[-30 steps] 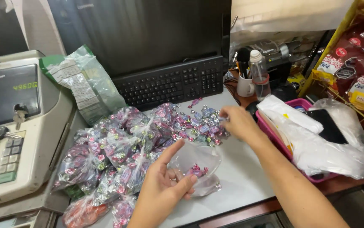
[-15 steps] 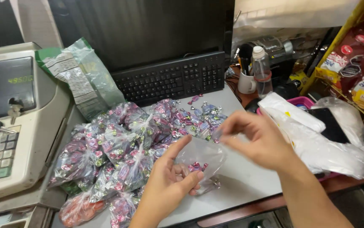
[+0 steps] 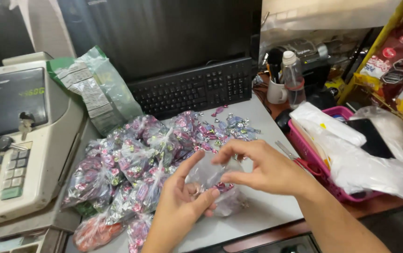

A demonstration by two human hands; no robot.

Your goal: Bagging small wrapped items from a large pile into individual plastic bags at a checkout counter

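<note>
Bag: small clear plastic bag [image 3: 218, 185] holding a few pink-wrapped candies, near the desk's [image 3: 267, 211] front edge.
Left hand [image 3: 180, 206]: fingers curled under the bag, thumb pressed on its side.
Right hand [image 3: 264, 168]: fingers pinching the bag's upper film.
Handling: likely light, limp, crinkly and a little slippery; best held at the gathered mouth, since the loose candies would shift.
Around: filled candy bags [image 3: 131, 168] heaped at left, loose wrapped candies [image 3: 225, 126] behind, pink basket [image 3: 304, 145] toward the right edge.
</note>
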